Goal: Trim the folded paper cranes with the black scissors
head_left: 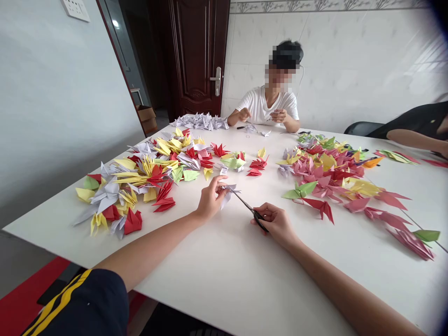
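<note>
My left hand [212, 198] pinches a pale lilac paper crane [227, 199] above the middle of the white table [196, 275]. My right hand [275, 221] is closed round the dark handles of a pair of scissors [247, 205]. The blades point left and their tips meet the paper crane near my left fingertips; whether they cut into it I cannot tell. Left of my left hand spreads a heap of yellow, red, lilac and green paper cranes [140, 175]. Several pink, red, yellow and green paper cranes [325, 168] lie in a heap to the right.
Across the table a person in a white shirt [261, 105] handles small pale paper beside a pile of lilac cranes [201, 121]. Another person's arm [416, 140] rests at the right edge. A dark wooden door [196, 56] stands behind.
</note>
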Tool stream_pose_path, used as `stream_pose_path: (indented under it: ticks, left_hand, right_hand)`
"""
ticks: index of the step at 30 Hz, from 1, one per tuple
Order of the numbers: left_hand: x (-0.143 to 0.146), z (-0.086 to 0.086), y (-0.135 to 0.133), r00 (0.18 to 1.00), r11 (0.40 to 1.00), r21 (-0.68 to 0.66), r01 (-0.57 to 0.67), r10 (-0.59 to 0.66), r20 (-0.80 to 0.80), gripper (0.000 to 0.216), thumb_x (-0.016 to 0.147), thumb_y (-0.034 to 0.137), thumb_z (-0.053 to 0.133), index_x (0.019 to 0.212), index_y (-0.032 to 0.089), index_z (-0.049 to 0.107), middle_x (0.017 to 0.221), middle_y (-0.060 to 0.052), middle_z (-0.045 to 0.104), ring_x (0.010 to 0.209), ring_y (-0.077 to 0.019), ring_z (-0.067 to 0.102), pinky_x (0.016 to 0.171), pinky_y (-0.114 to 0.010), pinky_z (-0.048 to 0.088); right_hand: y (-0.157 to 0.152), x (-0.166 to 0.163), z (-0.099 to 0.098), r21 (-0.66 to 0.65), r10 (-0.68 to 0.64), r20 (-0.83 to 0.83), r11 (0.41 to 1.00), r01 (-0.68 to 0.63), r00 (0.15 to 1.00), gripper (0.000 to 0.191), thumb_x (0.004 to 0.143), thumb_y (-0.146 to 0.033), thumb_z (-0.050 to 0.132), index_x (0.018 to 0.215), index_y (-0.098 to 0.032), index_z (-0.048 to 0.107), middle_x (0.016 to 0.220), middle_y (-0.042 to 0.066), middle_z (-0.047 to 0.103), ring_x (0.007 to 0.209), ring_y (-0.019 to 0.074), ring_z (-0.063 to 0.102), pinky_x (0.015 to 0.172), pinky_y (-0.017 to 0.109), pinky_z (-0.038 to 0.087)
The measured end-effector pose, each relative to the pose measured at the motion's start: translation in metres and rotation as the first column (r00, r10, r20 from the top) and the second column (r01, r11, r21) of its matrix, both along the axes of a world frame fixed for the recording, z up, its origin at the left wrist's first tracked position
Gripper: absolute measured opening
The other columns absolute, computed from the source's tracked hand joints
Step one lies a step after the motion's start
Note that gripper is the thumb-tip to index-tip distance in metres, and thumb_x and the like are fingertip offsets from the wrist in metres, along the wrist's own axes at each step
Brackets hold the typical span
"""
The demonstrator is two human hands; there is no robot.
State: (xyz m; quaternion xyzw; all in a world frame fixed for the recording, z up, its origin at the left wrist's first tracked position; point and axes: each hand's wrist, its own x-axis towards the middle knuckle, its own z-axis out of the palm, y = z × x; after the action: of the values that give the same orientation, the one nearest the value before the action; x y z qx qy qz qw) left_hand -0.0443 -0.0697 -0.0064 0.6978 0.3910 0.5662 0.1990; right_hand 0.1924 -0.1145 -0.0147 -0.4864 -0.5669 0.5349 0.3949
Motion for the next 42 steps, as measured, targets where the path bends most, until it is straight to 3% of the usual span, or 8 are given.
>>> stream_pose_path:
  ticks: [5,11,16,18,21,24,29,42]
  left_hand:
    - [0.013,-0.007,0.008,0.999,0.993,-0.105,0.049,-0.05,-0.008,0.035,0.088,0.011,0.055,0.122,0.022,0.054,0.093,-0.003,0.072,0.081,-0.0135,0.067,0.074,-0.022,0.049]
    - [0.031,-0.007,0.049,0.999,0.974,-0.219,0.051,-0.046,0.027,0.038,0.083,0.013,0.065,0.12,0.02,0.058,0.082,0.0,0.065,0.066,-0.0123,0.06,0.066,-0.022,0.046]
    - [0.036,-0.009,0.087,0.996,0.947,-0.315,0.063,-0.079,-0.037,0.02,0.078,0.012,0.066,0.098,0.016,0.069,0.075,-0.001,0.066,0.065,-0.0149,0.061,0.061,-0.023,0.044]
    - [0.036,-0.011,0.101,0.996,0.941,-0.332,0.072,-0.084,-0.02,0.018,0.077,0.013,0.066,0.095,0.015,0.07,0.08,-0.003,0.069,0.069,-0.0164,0.063,0.064,-0.024,0.046]
    - [0.034,-0.015,0.118,0.994,0.935,-0.339,0.103,-0.105,0.013,0.024,0.076,0.013,0.066,0.1,0.015,0.07,0.088,-0.006,0.071,0.074,-0.0171,0.064,0.068,-0.025,0.049]
    - [0.031,-0.02,0.13,0.989,0.93,-0.334,0.151,-0.145,0.041,0.029,0.076,0.013,0.064,0.105,0.014,0.07,0.088,-0.006,0.071,0.075,-0.0165,0.064,0.067,-0.024,0.049]
    - [0.028,-0.022,0.128,0.988,0.936,-0.317,0.153,-0.145,0.051,0.03,0.077,0.016,0.065,0.107,0.014,0.07,0.08,-0.004,0.068,0.069,-0.0147,0.06,0.062,-0.022,0.045]
    - [0.027,-0.006,0.109,0.997,0.981,-0.179,0.073,-0.069,0.026,0.029,0.084,0.013,0.06,0.109,0.016,0.072,0.083,-0.004,0.069,0.066,-0.0117,0.057,0.062,-0.02,0.044]
  right_hand:
    - [0.002,-0.001,-0.005,0.038,-0.043,0.059,0.998,0.041,0.997,0.038,0.067,-0.043,0.081,0.093,-0.022,0.062,0.08,0.005,0.072,0.074,0.0237,0.069,0.038,0.022,0.042]
    - [0.008,0.002,-0.001,0.137,-0.194,0.029,0.972,0.188,0.981,0.047,0.065,-0.052,0.083,0.09,-0.021,0.058,0.074,0.002,0.068,0.058,0.0157,0.06,0.04,0.022,0.043]
    - [0.021,0.008,-0.003,0.161,-0.276,-0.025,0.947,0.276,0.961,0.051,0.06,-0.055,0.085,0.087,-0.019,0.059,0.068,0.001,0.067,0.043,0.0091,0.048,0.038,0.024,0.041]
    - [0.03,0.011,-0.005,0.165,-0.278,-0.01,0.947,0.276,0.961,0.05,0.061,-0.056,0.084,0.087,-0.019,0.062,0.071,0.003,0.069,0.046,0.0115,0.054,0.037,0.023,0.042]
    - [0.047,0.014,-0.006,0.151,-0.244,0.024,0.96,0.238,0.97,0.047,0.063,-0.054,0.081,0.091,-0.02,0.064,0.082,0.007,0.073,0.066,0.0212,0.068,0.038,0.023,0.044]
    - [0.066,0.016,-0.002,0.156,-0.203,0.089,0.97,0.187,0.975,0.042,0.065,-0.048,0.08,0.093,-0.02,0.065,0.085,0.008,0.075,0.074,0.0245,0.071,0.037,0.021,0.042]
    - [0.08,0.017,0.001,0.152,-0.212,0.135,0.97,0.191,0.968,0.035,0.067,-0.041,0.078,0.094,-0.021,0.066,0.085,0.007,0.077,0.072,0.0242,0.071,0.038,0.022,0.041]
    - [0.073,0.02,-0.005,0.235,-0.249,0.223,0.952,0.196,0.942,0.025,0.07,-0.027,0.069,0.094,-0.02,0.069,0.081,0.006,0.077,0.08,0.028,0.075,0.063,0.031,0.052]
